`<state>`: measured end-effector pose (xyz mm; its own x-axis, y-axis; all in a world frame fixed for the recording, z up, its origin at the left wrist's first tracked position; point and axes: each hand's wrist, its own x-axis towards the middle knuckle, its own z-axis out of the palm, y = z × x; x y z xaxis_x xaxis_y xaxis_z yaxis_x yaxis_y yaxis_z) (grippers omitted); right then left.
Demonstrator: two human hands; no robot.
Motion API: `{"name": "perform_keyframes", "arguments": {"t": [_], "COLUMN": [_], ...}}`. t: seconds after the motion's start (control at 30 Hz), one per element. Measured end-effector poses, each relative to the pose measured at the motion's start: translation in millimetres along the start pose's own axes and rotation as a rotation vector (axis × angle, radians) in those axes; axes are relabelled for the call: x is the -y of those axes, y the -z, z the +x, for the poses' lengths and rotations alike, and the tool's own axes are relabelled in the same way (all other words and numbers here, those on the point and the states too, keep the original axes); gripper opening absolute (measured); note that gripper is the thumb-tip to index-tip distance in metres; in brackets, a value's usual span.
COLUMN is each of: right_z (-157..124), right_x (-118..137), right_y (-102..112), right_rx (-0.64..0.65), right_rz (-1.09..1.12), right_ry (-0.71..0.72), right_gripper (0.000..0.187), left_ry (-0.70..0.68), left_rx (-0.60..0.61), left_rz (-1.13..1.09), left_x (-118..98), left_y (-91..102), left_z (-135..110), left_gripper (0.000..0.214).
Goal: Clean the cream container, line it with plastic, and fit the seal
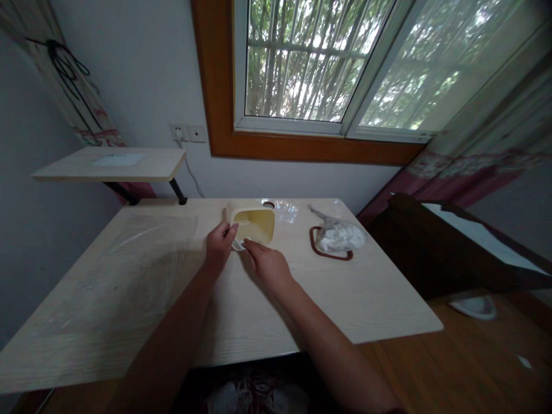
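Note:
A pale yellow plastic container [257, 223] is tilted on the table, its open side turned toward me. My left hand [219, 244] grips its left side, with the thumb on the rim. At the container's near left corner is a small white piece [238, 245], too small to make out. My right hand [268, 263] has its fingers closed together at that piece, touching the near edge of the container. To the right lie a clear plastic bag with white contents [341, 236] and a brown handle-shaped loop [317, 248], partly under the bag.
A clear plastic sheet [142, 264] is spread over the left of the pale wooden table [328, 310]. A raised shelf [150, 164] with black legs stands at the back left. A cable hole [268, 204] lies behind the container. A dark piece of furniture [440, 247] stands at right.

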<state>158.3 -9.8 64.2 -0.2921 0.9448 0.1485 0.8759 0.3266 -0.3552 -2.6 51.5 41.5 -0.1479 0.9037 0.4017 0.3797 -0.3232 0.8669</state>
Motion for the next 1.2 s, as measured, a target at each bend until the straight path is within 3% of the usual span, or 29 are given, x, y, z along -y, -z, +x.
{"name": "perform_keyframes", "arguments": {"t": [0.17,0.27,0.43,0.5,0.6,0.77,0.97,1.1,1.2], "right_z": [1.4,5.6,13.1,13.6,13.6,15.6,12.9,10.6,8.4], "right_x": [-4.7,-11.4,-21.2,-21.7,-20.5,-21.7,-18.2,-10.3,-4.8], "right_y": [-1.0,-5.2,-5.5,-1.6,2.7,1.9,13.1,16.3,14.4], "right_rx": [-0.076,-0.176,-0.217,-0.227,-0.247,-0.294,-0.363,-0.147,0.005], "right_rz": [0.200,0.518,1.202,1.355,1.418,1.231,0.442,0.015,-0.125], "right_ry": [-0.015,-0.093,-0.392,-0.417,-0.422,-0.425,-0.186,-0.093,-0.057], "right_gripper": [0.036,0.031,0.038,0.038,0.037,0.040,0.039,0.040,0.041], "left_ry": [-0.001,0.007,0.019,0.018,0.025,0.031,0.051,0.058,0.036], "left_rx": [-0.007,-0.016,-0.024,-0.028,-0.020,-0.021,-0.006,-0.004,-0.011], "left_rz": [0.008,0.013,0.002,0.008,0.008,-0.014,-0.009,-0.023,-0.009], "left_x": [2.7,3.5,2.9,2.6,1.4,0.3,3.4,3.3,3.8], "left_y": [-0.2,-0.1,0.6,1.1,1.9,1.8,-0.3,-0.4,-0.6], "left_z": [0.6,0.9,1.2,1.1,0.9,0.4,0.2,0.2,0.5], "left_gripper": [0.042,0.043,0.044,0.044,0.043,0.043,0.041,0.042,0.043]}}
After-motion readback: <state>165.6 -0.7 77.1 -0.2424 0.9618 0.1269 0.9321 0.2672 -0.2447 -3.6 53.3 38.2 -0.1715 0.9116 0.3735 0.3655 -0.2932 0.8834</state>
